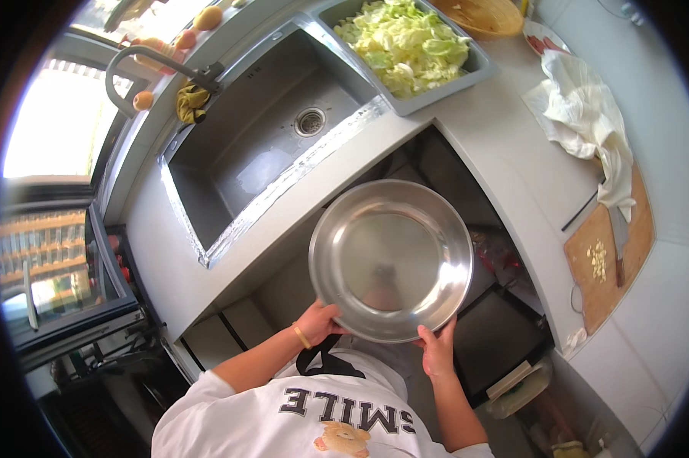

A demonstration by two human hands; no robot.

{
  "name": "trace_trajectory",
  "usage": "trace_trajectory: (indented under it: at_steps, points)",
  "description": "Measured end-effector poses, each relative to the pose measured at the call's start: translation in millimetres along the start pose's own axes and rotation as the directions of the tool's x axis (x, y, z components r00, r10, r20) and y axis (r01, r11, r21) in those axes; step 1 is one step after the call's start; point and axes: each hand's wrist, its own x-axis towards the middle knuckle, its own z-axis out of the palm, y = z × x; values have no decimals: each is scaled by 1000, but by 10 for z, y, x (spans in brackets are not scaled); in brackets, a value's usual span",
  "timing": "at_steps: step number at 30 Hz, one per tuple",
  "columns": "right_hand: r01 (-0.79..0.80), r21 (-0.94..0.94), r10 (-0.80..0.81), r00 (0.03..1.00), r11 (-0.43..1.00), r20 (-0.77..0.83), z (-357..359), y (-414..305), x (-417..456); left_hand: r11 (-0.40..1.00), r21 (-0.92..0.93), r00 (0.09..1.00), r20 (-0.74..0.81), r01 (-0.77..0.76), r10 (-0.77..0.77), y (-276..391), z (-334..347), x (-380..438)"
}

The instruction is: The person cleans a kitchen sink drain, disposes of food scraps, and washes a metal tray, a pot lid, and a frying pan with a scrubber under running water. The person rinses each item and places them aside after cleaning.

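A large, round stainless steel basin (391, 260) is held level in front of my body, over the open space below the counter. My left hand (319, 323) grips its rim at the lower left. At the lower right my right hand (437, 347) holds the same rim, thumb on top and fingers beneath. Its shiny inside shows reflections and no food. Beyond the basin lies a steel sink (252, 143) with a round drain (310, 121). A grey plastic tub (404, 106) full of torn leafy greens (410, 48) stands beside the sink.
On the right counter, a wooden cutting board (593, 303) bears chopped garlic (598, 261) and a knife (618, 243), with a white cloth (585, 114) partly over it. A wicker basket (484, 17) and a plate of meat (542, 37) stand behind. A faucet (155, 54) arches by the windowsill.
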Motion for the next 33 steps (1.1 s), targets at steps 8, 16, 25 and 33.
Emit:
trace_trajectory:
  at_steps: [8, 16, 25, 33]
  points:
    - [-115, 12, 115, 974, 993, -193, -203, 323, 1379, 971, 238, 989, -148, 7, 29, 39, 75, 1126]
    - [-219, -35, 201, 939, 975, -280, 752, 934, 3574, 864, 295, 899, -36, -409, 437, 102, -445, 1549]
    - [-196, -72, 191, 979, 978, -68, 1234, 1576, 5192, 698, 384, 794, 367, -604, 485, 670, -722, 1869]
    - [-176, -7, 176, 984, 984, -15, 1254, 2025, 5776, 655, 604, 885, 219, -454, 411, 258, -1194, 2335]
